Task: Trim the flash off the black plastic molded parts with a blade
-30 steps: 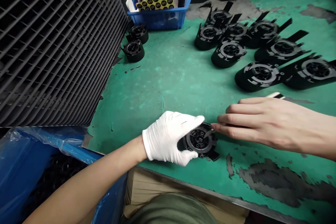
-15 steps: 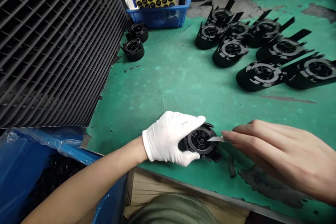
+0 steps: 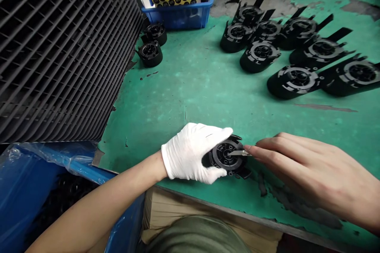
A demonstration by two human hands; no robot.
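The left hand wears a white glove. Its thumb and pointing finger are spread wide, like a big letter C, and they have hold of a round black part. The part sits inside that C, on the green table, close to the near edge. The pointing finger goes along the top of it, and the thumb tip is at the bottom. The palm is on the left side of the part, so its right side sticks out past the glove. Its round face, with a ring and a hub in the middle, looks up.

The right hand is bare. Its fingers are pressed close together, and they pinch a small blade. I cannot see the back end of the blade, because the hand hides it. The blade points left, and its tip is over the middle of the part. I cannot tell if the tip touches it. The right fingertips are just beside the part, on its right side.

More black parts stand together at the far right. Two small parts are next to the dark grille, near a blue tub.
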